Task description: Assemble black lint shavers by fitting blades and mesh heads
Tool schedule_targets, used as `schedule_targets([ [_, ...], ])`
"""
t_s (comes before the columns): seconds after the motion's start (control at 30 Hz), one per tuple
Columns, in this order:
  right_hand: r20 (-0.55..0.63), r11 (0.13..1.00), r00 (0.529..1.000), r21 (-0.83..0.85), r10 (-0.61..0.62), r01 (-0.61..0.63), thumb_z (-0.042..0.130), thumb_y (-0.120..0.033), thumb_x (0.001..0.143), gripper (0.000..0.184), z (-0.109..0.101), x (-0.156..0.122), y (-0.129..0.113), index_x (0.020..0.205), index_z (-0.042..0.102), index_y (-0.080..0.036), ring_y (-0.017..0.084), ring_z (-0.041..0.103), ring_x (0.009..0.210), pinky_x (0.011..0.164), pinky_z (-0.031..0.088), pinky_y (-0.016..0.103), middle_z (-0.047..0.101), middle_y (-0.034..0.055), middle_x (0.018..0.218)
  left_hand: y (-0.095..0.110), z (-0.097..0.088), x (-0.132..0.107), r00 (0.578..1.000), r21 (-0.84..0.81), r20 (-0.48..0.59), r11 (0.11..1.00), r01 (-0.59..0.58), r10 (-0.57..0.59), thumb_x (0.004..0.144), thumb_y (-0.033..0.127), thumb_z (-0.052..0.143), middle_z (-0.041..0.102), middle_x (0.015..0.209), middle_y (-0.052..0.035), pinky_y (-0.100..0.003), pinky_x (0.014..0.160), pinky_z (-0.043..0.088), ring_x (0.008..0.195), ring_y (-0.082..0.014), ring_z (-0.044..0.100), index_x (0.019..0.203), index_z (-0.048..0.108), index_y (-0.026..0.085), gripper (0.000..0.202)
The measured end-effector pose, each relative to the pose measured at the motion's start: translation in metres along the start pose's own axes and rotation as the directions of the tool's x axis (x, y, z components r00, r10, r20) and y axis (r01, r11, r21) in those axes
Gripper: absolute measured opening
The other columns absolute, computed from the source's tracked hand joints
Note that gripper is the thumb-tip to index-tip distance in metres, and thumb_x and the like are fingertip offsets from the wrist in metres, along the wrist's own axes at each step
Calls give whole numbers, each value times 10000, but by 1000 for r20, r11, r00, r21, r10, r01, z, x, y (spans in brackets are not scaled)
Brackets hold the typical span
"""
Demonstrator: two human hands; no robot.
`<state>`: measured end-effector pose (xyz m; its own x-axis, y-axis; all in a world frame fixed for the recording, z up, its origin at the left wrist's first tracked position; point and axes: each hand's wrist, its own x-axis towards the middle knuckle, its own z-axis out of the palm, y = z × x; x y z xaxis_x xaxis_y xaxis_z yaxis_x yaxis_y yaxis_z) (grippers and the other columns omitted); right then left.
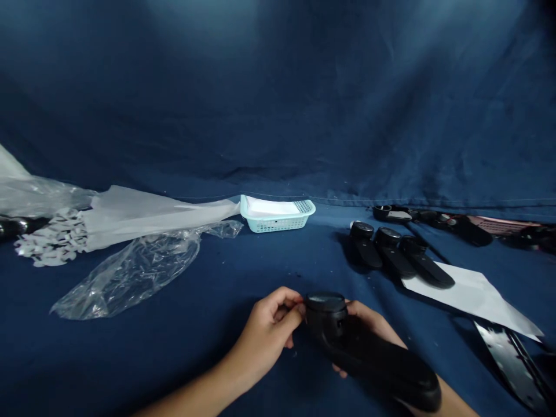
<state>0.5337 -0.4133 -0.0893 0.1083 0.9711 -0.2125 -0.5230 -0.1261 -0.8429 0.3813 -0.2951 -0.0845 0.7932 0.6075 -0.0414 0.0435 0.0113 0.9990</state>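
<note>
A black elongated device with a round raised end (373, 353) is in my right hand (373, 321), which wraps it from beneath and behind. Most of those fingers are hidden by its body. My left hand (275, 318) is closed in a pinch beside the device's round end, thumb and forefinger together at its left edge. Whether something small sits between those fingertips I cannot make out. Three similar black devices (393, 252) lie side by side to the right, the rightmost partly over a white sheet (473, 292).
A light blue basket (278, 223) with white sheets in it stands at the back. Clear plastic (139, 272), a long white sheet bundle (152, 217) and white small parts (56, 237) lie left. Right are a shiny dark strip (512, 359), black parts (473, 230) and a pink basket (504, 225).
</note>
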Motion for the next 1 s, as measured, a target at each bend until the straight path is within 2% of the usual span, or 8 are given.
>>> schedule_targets([
  [0.13, -107, 984, 994, 180, 9, 11, 699, -479, 736, 357, -2, -2, 3, 894, 701, -159, 208, 681, 519, 470, 523, 269, 718, 59, 689, -3, -2, -1, 1000, 7, 11, 1000, -25, 25, 877, 416, 570, 535, 724, 31, -189, 451, 371, 471, -53, 464, 874, 578, 156, 260],
  [0.23, -111, 985, 993, 172, 29, -9, 672, -420, 777, 315, 0, 2, 1, 913, 698, -138, 206, 669, 519, 485, 523, 282, 708, 64, 667, -6, -3, -2, 999, -7, -8, 999, -41, 41, 878, 455, 575, 574, 827, 8, -196, 457, 373, 468, -45, 469, 963, 571, 167, 300],
  [0.37, -165, 991, 985, 111, -54, 73, 652, -333, 845, 345, 8, 3, -4, 1160, 624, -197, 180, 686, 672, 610, 526, 274, 727, 65, 921, -5, -3, -4, 999, -19, -34, 999, -26, 26, 911, 483, 523, 617, 902, -20, -222, 506, 409, 495, -64, 491, 1109, 567, 180, 364],
  [0.47, -173, 992, 980, 61, -101, 113, 635, -321, 872, 386, 12, 0, -4, 1244, 572, -242, 196, 686, 814, 742, 535, 337, 653, 73, 1183, 2, -3, -5, 1000, -90, -12, 996, -26, 25, 954, 472, 456, 659, 998, -60, -285, 731, 487, 743, -146, 607, 1183, 573, 182, 387],
  [0.6, -193, 981, 962, -63, -191, 182, 634, -326, 877, 404, 12, -5, 2, 1274, 559, -298, 254, 604, 1068, 886, 505, 422, 502, 47, 1384, 10, -7, -5, 994, -168, 90, 985, -47, 63, 985, 421, 425, 613, 1251, -84, -358, 1039, 354, 1147, -217, 544, 1260, 559, 203, 375],
  [0.73, -162, 938, 942, -242, -292, 249, 649, -353, 873, 417, 11, -8, 6, 1280, 560, -339, 215, 605, 970, 880, 492, 413, 528, 36, 1333, 9, -12, -3, 962, -194, 259, 980, -38, 88, 923, 401, 570, 583, 1306, -102, -384, 1047, 357, 1203, -246, 521, 1353, 469, 203, 484],
  [0.87, -91, 878, 926, -364, -367, 312, 695, -356, 835, 409, 13, -9, 5, 1233, 605, -332, 148, 561, 787, 782, 475, 328, 556, 30, 1220, 7, -14, -2, 959, -110, 263, 991, -76, 102, 888, 416, 620, 604, 1271, -96, -374, 1018, 374, 1157, -245, 545, 1331, 493, 194, 512],
  [1.0, -86, 909, 943, -308, -322, 282, 679, -346, 849, 391, 14, -8, 3, 1231, 598, -334, 145, 552, 767, 745, 464, 314, 582, 21, 1119, 9, -15, -5, 954, -52, 294, 998, -41, 54, 926, 509, 501, 658, 1152, -109, -366, 911, 434, 1029, -243, 597, 1308, 524, 173, 509],
])
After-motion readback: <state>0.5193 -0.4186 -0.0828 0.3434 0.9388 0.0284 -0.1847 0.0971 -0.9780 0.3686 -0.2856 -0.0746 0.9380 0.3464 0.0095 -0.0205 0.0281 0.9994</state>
